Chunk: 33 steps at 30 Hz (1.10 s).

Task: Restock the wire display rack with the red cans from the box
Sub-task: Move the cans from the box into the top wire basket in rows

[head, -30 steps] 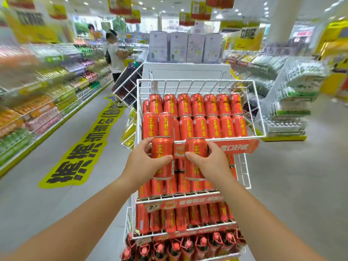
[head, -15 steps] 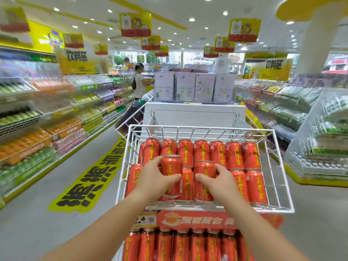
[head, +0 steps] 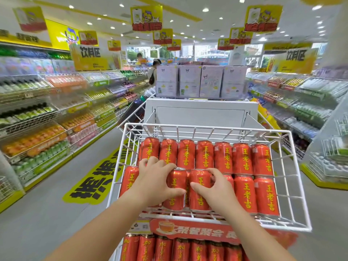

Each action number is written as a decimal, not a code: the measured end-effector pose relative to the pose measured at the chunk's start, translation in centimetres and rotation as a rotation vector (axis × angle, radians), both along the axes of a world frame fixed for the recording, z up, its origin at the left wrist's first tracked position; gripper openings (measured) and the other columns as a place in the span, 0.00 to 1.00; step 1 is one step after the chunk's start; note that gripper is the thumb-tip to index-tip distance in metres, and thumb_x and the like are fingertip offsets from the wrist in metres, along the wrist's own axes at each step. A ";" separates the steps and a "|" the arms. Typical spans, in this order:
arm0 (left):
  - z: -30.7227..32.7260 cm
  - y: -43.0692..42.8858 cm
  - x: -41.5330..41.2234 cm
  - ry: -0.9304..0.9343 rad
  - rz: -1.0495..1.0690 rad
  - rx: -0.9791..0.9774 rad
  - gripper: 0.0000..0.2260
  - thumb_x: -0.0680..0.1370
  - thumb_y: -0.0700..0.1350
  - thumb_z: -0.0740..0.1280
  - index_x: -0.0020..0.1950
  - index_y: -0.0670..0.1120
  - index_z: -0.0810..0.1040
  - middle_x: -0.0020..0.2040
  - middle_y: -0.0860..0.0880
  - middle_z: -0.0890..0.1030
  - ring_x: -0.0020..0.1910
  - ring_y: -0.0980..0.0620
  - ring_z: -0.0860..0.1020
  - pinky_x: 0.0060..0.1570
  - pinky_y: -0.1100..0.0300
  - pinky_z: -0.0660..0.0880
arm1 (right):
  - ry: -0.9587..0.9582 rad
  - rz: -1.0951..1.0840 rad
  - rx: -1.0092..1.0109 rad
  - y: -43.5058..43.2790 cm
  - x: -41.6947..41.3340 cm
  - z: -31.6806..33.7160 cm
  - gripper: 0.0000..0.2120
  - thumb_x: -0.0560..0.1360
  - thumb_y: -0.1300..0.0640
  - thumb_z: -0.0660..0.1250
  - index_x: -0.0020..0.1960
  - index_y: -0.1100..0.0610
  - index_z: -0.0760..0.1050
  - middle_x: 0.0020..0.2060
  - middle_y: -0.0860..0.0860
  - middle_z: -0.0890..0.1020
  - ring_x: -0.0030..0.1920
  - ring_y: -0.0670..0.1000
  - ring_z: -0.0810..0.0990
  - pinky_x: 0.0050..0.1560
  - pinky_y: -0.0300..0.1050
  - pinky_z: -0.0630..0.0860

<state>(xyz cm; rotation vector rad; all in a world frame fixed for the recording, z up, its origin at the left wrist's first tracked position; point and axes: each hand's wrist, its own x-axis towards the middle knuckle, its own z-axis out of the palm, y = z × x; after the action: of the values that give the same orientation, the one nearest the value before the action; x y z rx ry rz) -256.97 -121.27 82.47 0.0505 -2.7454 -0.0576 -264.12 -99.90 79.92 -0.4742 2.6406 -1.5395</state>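
Observation:
The white wire display rack [head: 293,187] fills the middle of the view, its top basket holding two rows of red cans with yellow lettering [head: 223,157]. My left hand [head: 154,179] grips one red can [head: 176,193] in the front row. My right hand [head: 218,187] grips the can beside it [head: 199,189]. Both cans stand upright just inside the basket's front wire. A lower tier of red cans [head: 180,249] shows below a red price strip [head: 192,230]. The box is not in view.
White cartons [head: 199,83] sit on a white stand [head: 199,113] behind the rack. Stocked drink shelves [head: 47,129] line the left aisle, more shelves [head: 293,102] the right. A person [head: 153,72] stands far down the left aisle. Yellow floor lettering [head: 94,179] lies at left.
Both hands have carried their two cans up from in front of the lower tiers into the top basket and set them down in its front row. The view has tilted upward.

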 end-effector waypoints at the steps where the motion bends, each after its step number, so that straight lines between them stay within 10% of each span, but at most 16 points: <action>1: 0.1 -0.2 -0.2 -0.016 0.005 -0.015 0.42 0.64 0.83 0.54 0.69 0.59 0.74 0.58 0.57 0.75 0.63 0.50 0.66 0.68 0.46 0.55 | 0.015 0.004 0.013 0.0 0.1 -0.2 0.44 0.62 0.31 0.73 0.74 0.43 0.66 0.70 0.47 0.73 0.68 0.49 0.73 0.62 0.48 0.76; 21: -1.2 -0.6 0.1 -0.183 -0.090 -0.018 0.57 0.64 0.81 0.60 0.83 0.52 0.46 0.77 0.53 0.63 0.76 0.49 0.56 0.75 0.46 0.47 | 0.056 -0.052 0.015 -1.1 1.4 -1.1 0.35 0.76 0.43 0.70 0.79 0.50 0.62 0.76 0.50 0.66 0.74 0.53 0.68 0.73 0.57 0.68; 33: -0.5 1.2 3.1 -0.252 0.023 -0.077 0.55 0.68 0.79 0.58 0.83 0.51 0.40 0.83 0.47 0.47 0.82 0.43 0.43 0.78 0.38 0.44 | 0.378 -0.055 0.565 -0.9 3.0 0.5 0.40 0.78 0.36 0.57 0.81 0.58 0.49 0.75 0.57 0.63 0.75 0.59 0.61 0.75 0.56 0.60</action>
<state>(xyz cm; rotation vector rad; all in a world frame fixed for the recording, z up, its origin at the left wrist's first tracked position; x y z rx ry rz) -253.85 -120.02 81.97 0.0728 -2.9952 0.0649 -261.07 -100.79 80.40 -0.6979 3.2076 -0.6900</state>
